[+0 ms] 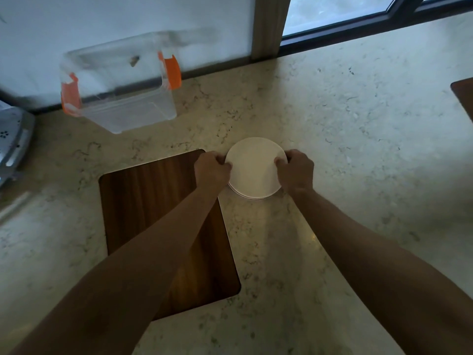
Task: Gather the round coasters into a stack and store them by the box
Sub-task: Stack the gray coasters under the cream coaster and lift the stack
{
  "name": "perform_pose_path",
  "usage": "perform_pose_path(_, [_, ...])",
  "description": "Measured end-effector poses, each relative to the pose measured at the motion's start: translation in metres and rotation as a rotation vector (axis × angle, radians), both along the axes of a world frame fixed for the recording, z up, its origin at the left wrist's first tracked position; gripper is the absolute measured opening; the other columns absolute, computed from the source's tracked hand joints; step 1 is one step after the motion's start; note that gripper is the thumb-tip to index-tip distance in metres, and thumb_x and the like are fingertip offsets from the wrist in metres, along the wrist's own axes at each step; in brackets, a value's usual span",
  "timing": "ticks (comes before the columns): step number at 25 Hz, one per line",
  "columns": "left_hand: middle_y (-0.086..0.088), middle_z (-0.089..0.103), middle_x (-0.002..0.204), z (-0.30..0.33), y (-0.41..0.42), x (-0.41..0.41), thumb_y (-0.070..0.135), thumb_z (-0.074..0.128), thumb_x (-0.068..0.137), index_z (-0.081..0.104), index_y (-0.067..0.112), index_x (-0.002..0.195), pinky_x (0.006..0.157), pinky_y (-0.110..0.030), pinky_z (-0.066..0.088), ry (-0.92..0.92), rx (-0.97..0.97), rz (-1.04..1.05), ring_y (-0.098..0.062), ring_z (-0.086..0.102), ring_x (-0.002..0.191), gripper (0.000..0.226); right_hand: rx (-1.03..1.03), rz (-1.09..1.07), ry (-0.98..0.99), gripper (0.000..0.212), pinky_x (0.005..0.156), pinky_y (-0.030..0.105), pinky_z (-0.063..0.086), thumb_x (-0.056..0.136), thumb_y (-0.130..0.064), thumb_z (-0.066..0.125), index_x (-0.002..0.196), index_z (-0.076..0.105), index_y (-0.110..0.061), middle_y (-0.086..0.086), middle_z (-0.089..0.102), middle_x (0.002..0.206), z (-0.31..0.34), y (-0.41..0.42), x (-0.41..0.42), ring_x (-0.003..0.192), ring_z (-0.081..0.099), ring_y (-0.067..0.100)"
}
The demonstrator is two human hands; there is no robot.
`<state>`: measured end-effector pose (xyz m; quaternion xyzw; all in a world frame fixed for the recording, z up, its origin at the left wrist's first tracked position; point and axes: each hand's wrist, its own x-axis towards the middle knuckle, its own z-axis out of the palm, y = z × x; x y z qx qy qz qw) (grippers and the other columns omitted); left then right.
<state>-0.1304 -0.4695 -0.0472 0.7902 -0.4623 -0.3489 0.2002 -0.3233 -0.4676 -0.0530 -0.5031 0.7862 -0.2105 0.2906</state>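
A stack of white round coasters (pixel 253 169) lies on the marble counter near the middle of the view; edges of lower coasters show at its near rim. My left hand (pixel 212 170) grips the stack's left edge and my right hand (pixel 297 170) grips its right edge, fingers curled over the top coaster. The clear plastic box (pixel 120 98) with orange latches stands at the back left, against the wall, well apart from the stack.
A dark wooden board (pixel 158 201) lies just left of the stack, under my left forearm. A grey patterned object (pixel 12 139) sits at the far left edge. Another wooden board corner (pixel 464 96) shows at the right. A window frame (pixel 332 29) runs behind the marble counter (pixel 358 124).
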Motion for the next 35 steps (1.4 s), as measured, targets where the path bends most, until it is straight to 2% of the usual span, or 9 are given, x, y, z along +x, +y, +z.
perform_pose_path(3, [-0.014, 0.072, 0.095, 0.002, 0.003, -0.005, 0.017, 0.066, 0.082, 0.074, 0.004, 0.097, 0.077, -0.031, 0.050, -0.139, -0.027, -0.118, -0.027, 0.065, 0.089, 0.022, -0.002, 0.010, 0.086, 0.037, 0.089, 0.034, 0.050, 0.094, -0.033, 0.056, 0.121, 0.067, -0.010, 0.014, 0.065, 0.115, -0.003, 0.006, 0.004, 0.100, 0.061, 0.027])
perform_pose_path(6, [-0.019, 0.065, 0.112, 0.003, 0.003, -0.013, 0.022, 0.059, 0.087, 0.066, 0.000, 0.111, 0.087, -0.036, 0.052, -0.216, 0.031, -0.204, -0.030, 0.061, 0.102, 0.034, 0.019, 0.042, 0.175, 0.043, 0.092, 0.041, 0.052, 0.092, -0.038, 0.057, 0.121, 0.065, -0.008, 0.014, 0.064, 0.115, -0.003, 0.008, 0.004, 0.102, 0.059, 0.028])
perform_pose_path(10, [-0.022, 0.053, 0.122, 0.005, -0.001, -0.017, 0.025, 0.060, 0.087, 0.057, -0.002, 0.117, 0.093, -0.039, 0.045, -0.249, 0.087, -0.273, -0.033, 0.049, 0.116, 0.041, 0.135, 0.018, 0.116, 0.046, 0.092, 0.042, 0.054, 0.087, -0.037, 0.058, 0.118, 0.066, -0.005, 0.012, 0.066, 0.116, 0.002, 0.001, 0.003, 0.104, 0.060, 0.031])
perform_pose_path(13, [-0.020, 0.054, 0.121, 0.006, -0.007, -0.016, 0.021, 0.065, 0.080, 0.057, -0.003, 0.117, 0.095, -0.043, 0.049, -0.141, 0.131, -0.169, -0.033, 0.050, 0.115, 0.045, 0.191, -0.018, 0.056, 0.050, 0.092, 0.042, 0.054, 0.082, -0.035, 0.061, 0.121, 0.064, -0.004, 0.014, 0.064, 0.119, 0.005, 0.000, 0.003, 0.109, 0.059, 0.032])
perform_pose_path(19, [-0.013, 0.064, 0.116, 0.009, -0.008, -0.010, 0.019, 0.068, 0.078, 0.056, 0.002, 0.120, 0.091, -0.043, 0.055, 0.107, 0.195, 0.058, -0.030, 0.061, 0.106, 0.046, 0.185, -0.080, -0.178, 0.043, 0.077, 0.028, 0.046, 0.083, -0.027, 0.061, 0.121, 0.062, -0.008, 0.007, 0.068, 0.116, 0.014, 0.004, -0.002, 0.094, 0.062, 0.021])
perform_pose_path(23, [-0.015, 0.070, 0.106, 0.013, 0.002, 0.001, 0.018, 0.066, 0.077, 0.067, 0.000, 0.110, 0.088, -0.046, 0.057, 0.199, 0.179, 0.108, -0.031, 0.066, 0.099, 0.037, 0.198, -0.080, -0.236, 0.018, 0.058, 0.024, 0.047, 0.083, -0.022, 0.058, 0.079, 0.073, -0.012, 0.012, 0.075, 0.090, 0.022, 0.012, 0.001, 0.066, 0.062, 0.015])
perform_pose_path(27, [-0.018, 0.072, 0.097, 0.026, 0.016, 0.025, 0.015, 0.069, 0.076, 0.073, 0.001, 0.095, 0.083, -0.048, 0.059, 0.235, 0.156, 0.146, -0.032, 0.069, 0.090, 0.024, 0.215, -0.091, -0.375, 0.018, 0.077, 0.044, 0.060, 0.079, -0.013, 0.066, 0.091, 0.074, -0.002, 0.017, 0.074, 0.091, 0.038, 0.013, 0.013, 0.079, 0.070, 0.030])
perform_pose_path(31, [-0.019, 0.072, 0.101, 0.055, 0.026, 0.064, 0.019, 0.075, 0.079, 0.071, 0.001, 0.096, 0.081, -0.048, 0.060, 0.262, 0.125, 0.212, -0.032, 0.070, 0.088, 0.025, 0.206, 0.060, -0.432, 0.025, 0.068, 0.031, 0.058, 0.083, -0.009, 0.068, 0.107, 0.072, -0.006, 0.008, 0.072, 0.094, 0.068, 0.007, 0.044, 0.075, 0.069, 0.017])
perform_pose_path(35, [-0.018, 0.069, 0.101, 0.090, 0.025, 0.112, 0.028, 0.077, 0.080, 0.064, -0.002, 0.098, 0.077, -0.049, 0.061, 0.248, 0.047, 0.248, -0.034, 0.070, 0.088, 0.038, 0.103, 0.207, -0.383, 0.020, 0.077, 0.039, 0.061, 0.085, -0.010, 0.069, 0.104, 0.072, -0.008, 0.010, 0.074, 0.101, 0.098, -0.007, 0.093, 0.077, 0.069, 0.018])
